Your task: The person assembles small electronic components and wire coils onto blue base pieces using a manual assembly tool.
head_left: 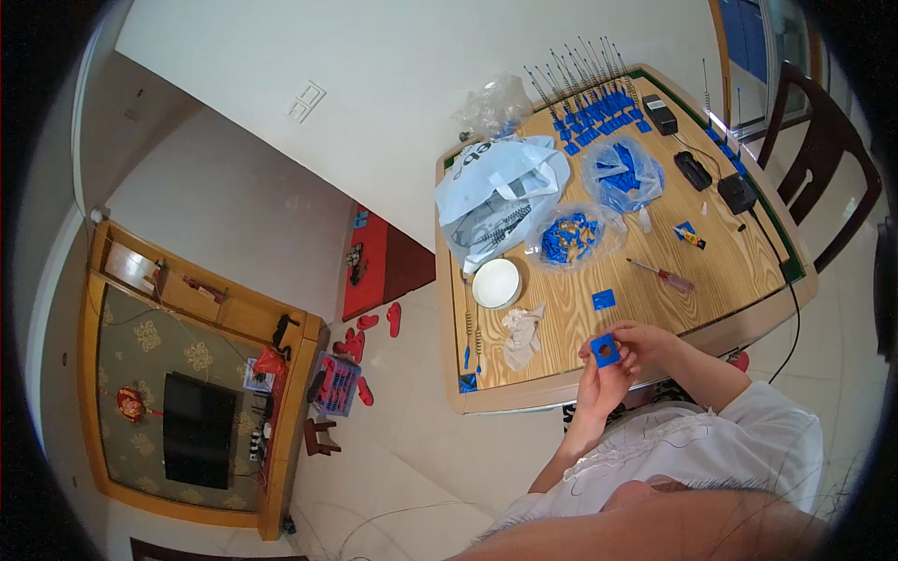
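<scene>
Head view: dark-centred blue square piece (599,352) gripped between left hand (605,381) and right hand (640,343); probably light, stiff, slightly slick; best held by outer edges.

Table (571,304): wood-grain top, the clock's centre
Springs (573,92): on blue bases (615,122), 12 o'clock
Plastic bag (477,187): 10 o'clock
Bowl (496,283): white, 8 o'clock
Tissue (522,338): crumpled, 7 o'clock
Blue square (603,299): 6 o'clock
Screwdriver (666,277): 4 o'clock
</scene>
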A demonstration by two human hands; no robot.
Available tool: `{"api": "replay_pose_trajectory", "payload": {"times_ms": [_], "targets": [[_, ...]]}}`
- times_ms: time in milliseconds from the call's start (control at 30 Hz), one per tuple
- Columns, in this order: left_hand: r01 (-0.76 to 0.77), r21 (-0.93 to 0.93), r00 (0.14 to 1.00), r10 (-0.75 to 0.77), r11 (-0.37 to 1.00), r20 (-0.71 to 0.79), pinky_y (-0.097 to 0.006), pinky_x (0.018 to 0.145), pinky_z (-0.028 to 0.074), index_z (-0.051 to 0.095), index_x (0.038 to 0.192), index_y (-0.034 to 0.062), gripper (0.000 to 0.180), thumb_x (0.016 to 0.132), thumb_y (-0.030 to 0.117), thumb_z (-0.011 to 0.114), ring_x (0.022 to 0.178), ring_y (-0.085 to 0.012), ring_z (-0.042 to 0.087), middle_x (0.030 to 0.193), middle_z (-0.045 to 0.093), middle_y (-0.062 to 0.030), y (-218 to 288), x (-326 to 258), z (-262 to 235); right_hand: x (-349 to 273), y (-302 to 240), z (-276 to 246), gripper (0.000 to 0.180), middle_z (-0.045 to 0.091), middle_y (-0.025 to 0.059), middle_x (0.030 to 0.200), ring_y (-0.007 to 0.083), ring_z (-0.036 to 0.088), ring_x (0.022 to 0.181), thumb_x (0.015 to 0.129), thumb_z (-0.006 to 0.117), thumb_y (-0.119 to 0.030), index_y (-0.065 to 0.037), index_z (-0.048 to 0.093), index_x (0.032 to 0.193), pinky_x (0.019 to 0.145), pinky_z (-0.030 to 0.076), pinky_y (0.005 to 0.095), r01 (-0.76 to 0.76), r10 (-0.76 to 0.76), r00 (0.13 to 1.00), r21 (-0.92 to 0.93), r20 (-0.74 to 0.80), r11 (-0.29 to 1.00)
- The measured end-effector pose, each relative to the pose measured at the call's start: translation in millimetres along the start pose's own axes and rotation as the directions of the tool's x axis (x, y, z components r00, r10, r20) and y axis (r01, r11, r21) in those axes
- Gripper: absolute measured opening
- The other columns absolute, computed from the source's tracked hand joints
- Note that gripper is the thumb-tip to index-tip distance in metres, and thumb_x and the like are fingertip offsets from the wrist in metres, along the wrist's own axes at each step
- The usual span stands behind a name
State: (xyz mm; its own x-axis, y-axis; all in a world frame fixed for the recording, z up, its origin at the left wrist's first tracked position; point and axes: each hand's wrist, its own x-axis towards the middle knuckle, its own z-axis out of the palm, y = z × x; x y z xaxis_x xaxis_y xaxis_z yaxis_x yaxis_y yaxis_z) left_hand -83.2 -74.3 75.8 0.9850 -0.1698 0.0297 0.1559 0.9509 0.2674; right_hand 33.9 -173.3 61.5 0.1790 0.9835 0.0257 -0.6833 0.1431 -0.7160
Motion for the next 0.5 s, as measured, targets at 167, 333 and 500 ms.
{"api": "replay_pose_trajectory", "payload": {"times_ms": [167, 333, 500], "targets": [[0.019, 0.027, 1.0, -0.019, 0.999, -0.003, -0.029, 0.075, 0.031, 0.049, 0.108, 0.0124, 0.051, 0.081, 0.054, 0.059, 0.085, -0.015, 0.036, 0.093, 0.04, 0.0007, -4, 1, 1, 3, 10, -7, 0.056, 0.063, 0.0084, 0.1, 0.0058, 0.055, 0.065, 0.088, 0.054, -0.042, 0.004, 0.053, 0.121, 0.051, 0.043, 0.0164, 0.037, -0.038, 0.999, 0.037, 0.032, 0.999], [0.047, -0.003, 0.998, -0.047, 0.999, 0.04, -0.029, 0.075, 0.032, 0.052, 0.106, 0.0126, 0.05, 0.078, 0.053, 0.063, 0.085, -0.0148, 0.037, 0.093, 0.041, 0.0009, -10, 1, -4, 7, 25, -26, 0.059, 0.062, 0.0113, 0.104, 0.0114, 0.061, 0.079, 0.086, 0.057, -0.044, 0.004, 0.052, 0.119, 0.056, 0.048, 0.0184, -0.002, -0.004, 0.999, 0.179, 0.036, 0.984], [0.036, -0.007, 0.999, -0.036, 0.999, -0.013, -0.029, 0.076, 0.033, 0.054, 0.105, 0.0127, 0.048, 0.078, 0.051, 0.064, 0.086, -0.0147, 0.038, 0.092, 0.043, 0.0009, -9, -1, -4, 10, 14, -8, 0.054, 0.061, 0.0128, 0.106, 0.0192, 0.062, 0.095, 0.087, 0.055, -0.042, 0.004, 0.053, 0.117, 0.071, 0.052, 0.0273, 0.103, -0.103, 0.995, 0.115, -0.006, 0.988]]}}
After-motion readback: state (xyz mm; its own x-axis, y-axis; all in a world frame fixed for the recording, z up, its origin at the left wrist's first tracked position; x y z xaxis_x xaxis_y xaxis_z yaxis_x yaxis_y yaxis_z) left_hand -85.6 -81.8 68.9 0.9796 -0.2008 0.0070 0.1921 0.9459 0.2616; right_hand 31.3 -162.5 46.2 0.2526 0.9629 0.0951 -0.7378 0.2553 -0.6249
